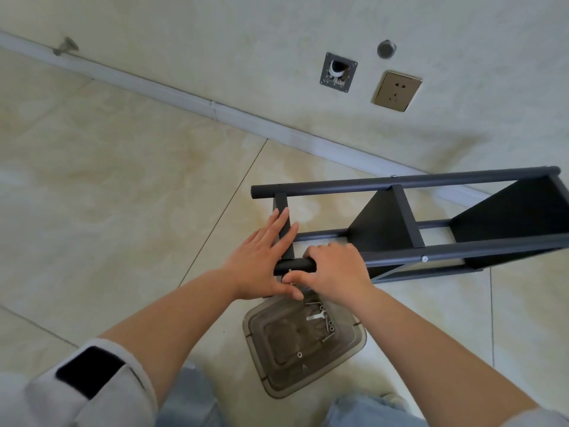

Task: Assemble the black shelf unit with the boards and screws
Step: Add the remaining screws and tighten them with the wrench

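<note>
The black shelf unit lies on its side on the tiled floor, with two black boards fitted between its round tubes. My left hand lies flat with straight fingers against the short end crossbar. My right hand curls over the near tube close to its left end, and the two thumbs meet just below it. A silver screw head shows on that tube further right. Several screws and a small wrench lie in the clear tray.
The wall runs diagonally behind the shelf with a white baseboard, a power socket and an open wall box. My knees in jeans sit at the bottom edge, on either side of the tray.
</note>
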